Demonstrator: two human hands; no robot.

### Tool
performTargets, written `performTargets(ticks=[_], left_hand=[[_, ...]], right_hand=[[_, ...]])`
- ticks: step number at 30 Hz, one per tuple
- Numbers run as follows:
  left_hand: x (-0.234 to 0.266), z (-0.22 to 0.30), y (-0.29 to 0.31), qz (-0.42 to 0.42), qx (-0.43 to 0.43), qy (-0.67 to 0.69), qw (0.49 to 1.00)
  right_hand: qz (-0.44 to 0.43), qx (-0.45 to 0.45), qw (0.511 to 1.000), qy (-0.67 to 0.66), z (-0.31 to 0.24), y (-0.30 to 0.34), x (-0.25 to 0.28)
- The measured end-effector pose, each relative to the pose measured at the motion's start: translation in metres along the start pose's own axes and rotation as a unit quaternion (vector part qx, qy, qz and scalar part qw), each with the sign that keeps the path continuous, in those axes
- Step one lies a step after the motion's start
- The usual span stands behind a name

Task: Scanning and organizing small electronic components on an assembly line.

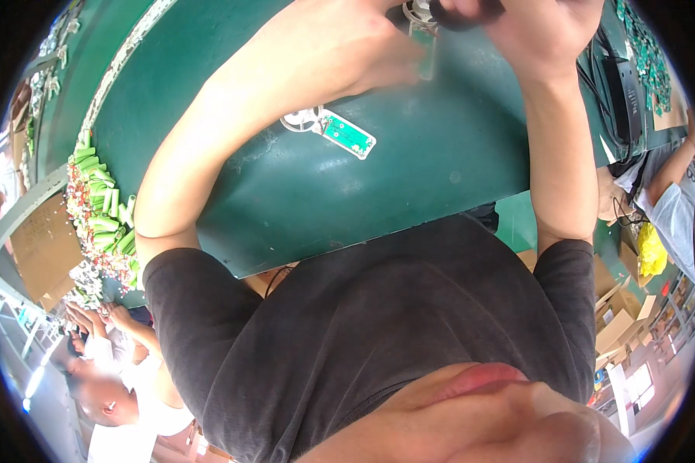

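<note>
At the top of the head view, my left hand (pixel 378 54) is beside a white part with a green circuit board (pixel 423 48). Its fingers are smeared by motion, so I cannot tell whether they grip it. My right hand (pixel 537 35) is closed around a dark rounded object (pixel 471 17), largely cut off by the picture's upper edge. A second white part with a round ring end and a green circuit board (pixel 349 134) lies on the table, below my left forearm and apart from both hands.
The green table (pixel 340 208) has a raised pale edge at left. Green sleeve-like pieces (pixel 106 208) and small red-and-white parts are heaped there. At right stand a black box with cables (pixel 622 92) and a pile of green boards (pixel 649 54). Other people sit at both sides.
</note>
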State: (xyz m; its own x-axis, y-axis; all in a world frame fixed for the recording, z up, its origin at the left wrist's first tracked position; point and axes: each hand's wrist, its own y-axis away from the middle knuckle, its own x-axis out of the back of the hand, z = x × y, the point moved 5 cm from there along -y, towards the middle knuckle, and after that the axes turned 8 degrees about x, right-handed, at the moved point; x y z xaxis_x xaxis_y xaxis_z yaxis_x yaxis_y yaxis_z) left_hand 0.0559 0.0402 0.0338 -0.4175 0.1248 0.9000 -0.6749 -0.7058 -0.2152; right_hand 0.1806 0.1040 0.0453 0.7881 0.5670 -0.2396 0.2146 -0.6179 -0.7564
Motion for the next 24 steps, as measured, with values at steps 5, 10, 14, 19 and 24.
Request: performTargets(ticks=[5, 10, 14, 19, 24], left_hand=[[-0.001, -0.001, -0.001, -0.007, 0.006, 0.012, 1.0], [-0.001, -0.001, 0.0, 0.002, -0.011, 0.007, 1.0], [0.0, -0.001, 0.0, 0.0, -0.013, 0.018, 1.0], [-0.005, -0.005, 0.003, 0.004, -0.005, 0.026, 1.0], [0.004, 0.002, 0.004, -0.005, 0.013, 0.007, 1.0]], right_hand=[[-0.035, 0.007, 0.999, 0.011, -0.007, -0.004, -0.003], [-0.059, 0.035, 0.997, 0.033, 0.004, 0.0, 0.004], [-0.074, 0.035, 0.996, 0.017, 0.0, 0.001, -0.001], [-0.087, -0.014, 0.994, 0.067, 0.003, 0.006, -0.004], [-0.061, -0.057, 0.994, 0.071, 0.004, 0.007, -0.006]])
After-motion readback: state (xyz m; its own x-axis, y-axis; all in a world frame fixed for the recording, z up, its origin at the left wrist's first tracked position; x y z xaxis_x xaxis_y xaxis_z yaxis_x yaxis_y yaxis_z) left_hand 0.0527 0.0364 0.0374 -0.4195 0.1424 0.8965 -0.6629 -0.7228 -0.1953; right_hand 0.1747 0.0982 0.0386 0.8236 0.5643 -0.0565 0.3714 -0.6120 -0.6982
